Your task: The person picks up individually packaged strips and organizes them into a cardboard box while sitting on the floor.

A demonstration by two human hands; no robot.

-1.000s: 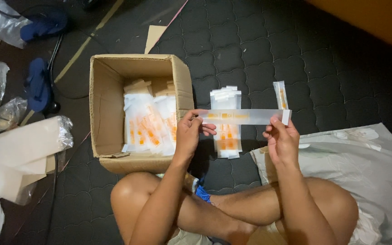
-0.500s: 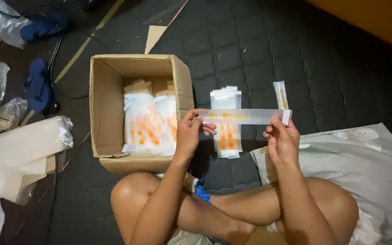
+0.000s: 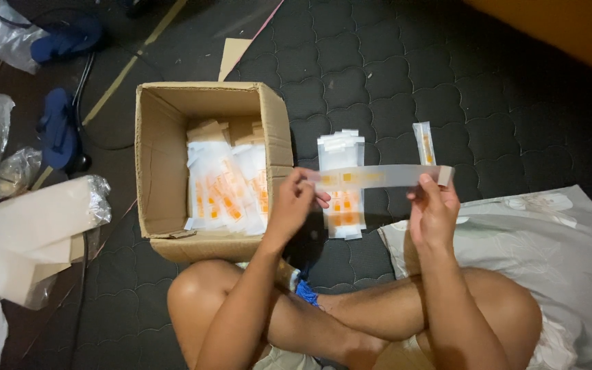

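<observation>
I have the long clear plastic sleeve with orange markings (image 3: 378, 176) stretched level between my two hands, out over the dark quilted mat (image 3: 515, 103) and just above the small stack of the same white-and-orange packets (image 3: 340, 181) lying there. My left hand (image 3: 292, 205) pinches its left end, thumb on top and fingers closed beneath; my right hand (image 3: 433, 212) grips the right end the same way, fingers shut on the folded tip. To do this well, I judge I should keep an even, light tension so the strip stays flat and does not twist, and hold only the edges so the printed middle stays clean. The open brown cardboard box (image 3: 152, 157) of packed sleeves sits just beside my left hand, one loose narrow packet (image 3: 424, 142) beyond my right.
</observation>
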